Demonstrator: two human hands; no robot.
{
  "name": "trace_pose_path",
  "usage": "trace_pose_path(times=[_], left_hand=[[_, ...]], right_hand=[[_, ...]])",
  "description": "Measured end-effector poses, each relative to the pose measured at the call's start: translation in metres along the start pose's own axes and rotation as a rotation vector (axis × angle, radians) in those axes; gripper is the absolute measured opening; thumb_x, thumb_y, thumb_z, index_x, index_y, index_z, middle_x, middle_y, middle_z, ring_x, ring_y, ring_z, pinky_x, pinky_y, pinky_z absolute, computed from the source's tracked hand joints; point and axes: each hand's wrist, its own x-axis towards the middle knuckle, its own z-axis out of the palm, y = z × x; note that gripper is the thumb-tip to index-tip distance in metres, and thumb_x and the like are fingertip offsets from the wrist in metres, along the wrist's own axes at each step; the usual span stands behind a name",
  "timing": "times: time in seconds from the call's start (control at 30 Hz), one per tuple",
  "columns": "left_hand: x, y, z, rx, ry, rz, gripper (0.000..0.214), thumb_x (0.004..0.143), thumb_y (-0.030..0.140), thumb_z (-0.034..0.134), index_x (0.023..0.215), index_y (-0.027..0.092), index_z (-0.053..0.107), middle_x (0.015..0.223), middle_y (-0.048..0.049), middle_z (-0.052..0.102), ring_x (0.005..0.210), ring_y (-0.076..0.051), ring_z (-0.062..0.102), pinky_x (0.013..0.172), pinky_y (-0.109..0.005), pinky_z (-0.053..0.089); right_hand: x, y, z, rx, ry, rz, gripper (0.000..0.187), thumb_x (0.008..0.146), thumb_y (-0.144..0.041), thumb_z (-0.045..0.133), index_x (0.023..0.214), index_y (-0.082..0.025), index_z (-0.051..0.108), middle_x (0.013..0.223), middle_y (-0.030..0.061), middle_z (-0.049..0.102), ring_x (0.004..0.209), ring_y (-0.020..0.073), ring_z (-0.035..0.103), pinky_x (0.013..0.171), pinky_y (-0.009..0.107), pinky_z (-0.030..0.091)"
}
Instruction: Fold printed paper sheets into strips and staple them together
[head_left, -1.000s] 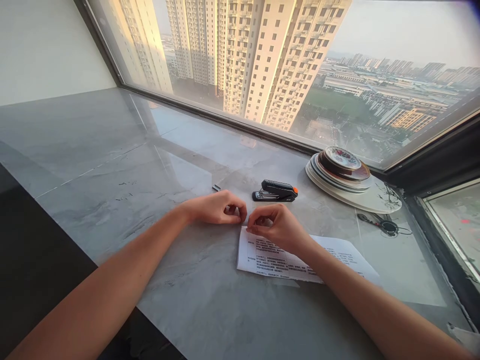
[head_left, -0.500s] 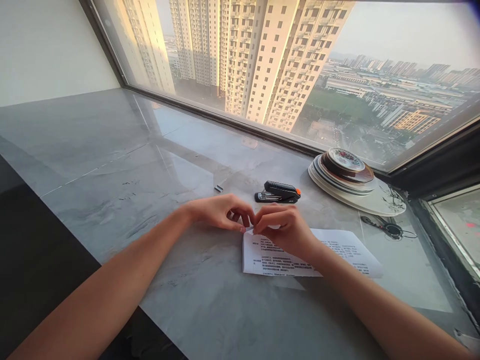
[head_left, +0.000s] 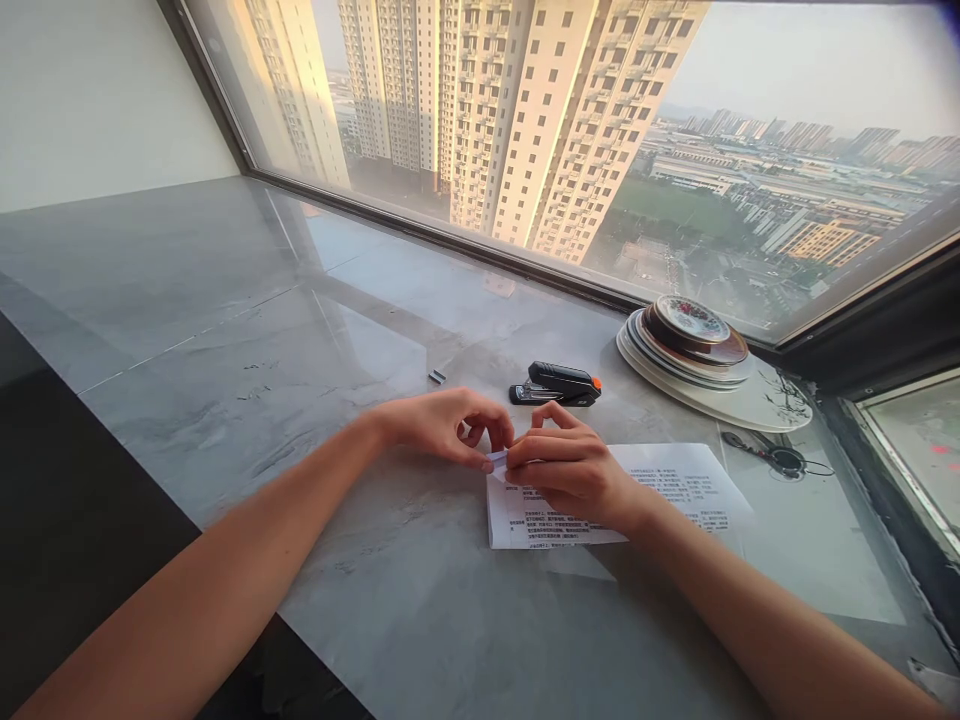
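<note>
A folded sheet of printed paper (head_left: 555, 520) lies on the grey marbled sill in front of me. My left hand (head_left: 457, 425) pinches its top left corner between thumb and fingers. Right beside it, my right hand (head_left: 566, 460) also grips that corner, its fingers bent and covering part of the print. The corner is lifted and folded a little between the two hands. Just beyond my hands stands a black stapler (head_left: 559, 385) with an orange end. Small strips of staples (head_left: 436, 377) lie to its left.
At the right, a stack of plates (head_left: 690, 350) stands by the window frame. Near it lies a dark round object with a thin cord (head_left: 787, 460). A large window (head_left: 487, 120) borders the far side of the sill (head_left: 360, 600), whose near edge drops off at lower left.
My right hand has shifted slightly, its index finger raised higher. The paper's corner is now turned up more, and its right part has moved a little.
</note>
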Motion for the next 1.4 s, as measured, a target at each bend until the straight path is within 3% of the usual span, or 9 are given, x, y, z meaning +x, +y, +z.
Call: trace_pose_path(times=[0.2, 0.43, 0.67, 0.87, 1.07, 1.4], left_hand=[[-0.0002, 0.0009, -0.0009, 0.016, 0.039, -0.017, 0.026, 0.086, 0.027, 0.075, 0.111, 0.023, 0.073, 0.091, -0.0036, 0.075, 0.079, -0.014, 0.066, 0.065, -0.023, 0.046], [-0.0006, -0.0028, 0.0001, 0.066, 0.048, 0.002, 0.022, 0.084, 0.024, 0.074, 0.106, 0.021, 0.077, 0.101, -0.004, 0.077, 0.071, -0.011, 0.059, 0.062, -0.022, 0.046], [0.0016, -0.0045, 0.0048, 0.149, 0.089, 0.023, 0.022, 0.079, 0.018, 0.073, 0.1, 0.02, 0.079, 0.081, -0.001, 0.075, 0.061, -0.009, 0.054, 0.059, -0.021, 0.045], [0.0006, 0.0001, 0.0031, 0.058, 0.173, 0.012, 0.022, 0.086, 0.013, 0.065, 0.1, 0.018, 0.079, 0.085, -0.0044, 0.078, 0.067, -0.01, 0.063, 0.06, -0.022, 0.047], [-0.0017, -0.0012, -0.0005, -0.112, 0.047, -0.066, 0.023, 0.085, 0.024, 0.075, 0.107, 0.017, 0.076, 0.096, -0.0093, 0.078, 0.08, -0.017, 0.072, 0.07, -0.027, 0.057], [-0.0046, -0.0012, -0.0035, -0.044, 0.018, -0.059, 0.036, 0.083, 0.017, 0.075, 0.118, 0.025, 0.075, 0.11, -0.0059, 0.076, 0.088, -0.016, 0.072, 0.07, -0.023, 0.057]], right_hand=[[-0.0021, 0.0003, -0.0008, -0.022, -0.002, -0.007, 0.022, 0.097, -0.008, 0.054, 0.092, -0.025, 0.067, 0.093, -0.0013, 0.078, 0.073, 0.0125, 0.067, 0.085, 0.04, 0.045], [-0.0037, 0.0012, 0.0006, -0.07, 0.042, -0.022, 0.019, 0.096, -0.009, 0.059, 0.095, -0.026, 0.067, 0.094, -0.0012, 0.079, 0.073, 0.0128, 0.067, 0.079, 0.039, 0.044], [-0.0047, -0.0007, 0.0011, -0.084, -0.016, -0.024, 0.019, 0.098, -0.01, 0.056, 0.094, -0.025, 0.067, 0.093, -0.0015, 0.078, 0.074, 0.0124, 0.067, 0.082, 0.039, 0.044], [0.0011, -0.0019, 0.0041, -0.012, -0.014, 0.07, 0.022, 0.095, -0.007, 0.055, 0.089, -0.024, 0.066, 0.091, -0.0006, 0.077, 0.077, 0.0133, 0.066, 0.082, 0.038, 0.043], [0.0014, 0.0014, 0.0062, 0.034, 0.039, 0.142, 0.02, 0.095, -0.01, 0.058, 0.088, -0.025, 0.068, 0.086, -0.0007, 0.075, 0.074, 0.014, 0.066, 0.081, 0.038, 0.045], [-0.0011, -0.0002, 0.002, -0.035, -0.006, -0.057, 0.02, 0.098, -0.009, 0.052, 0.092, -0.023, 0.065, 0.09, 0.002, 0.076, 0.079, 0.0154, 0.066, 0.074, 0.036, 0.045]])
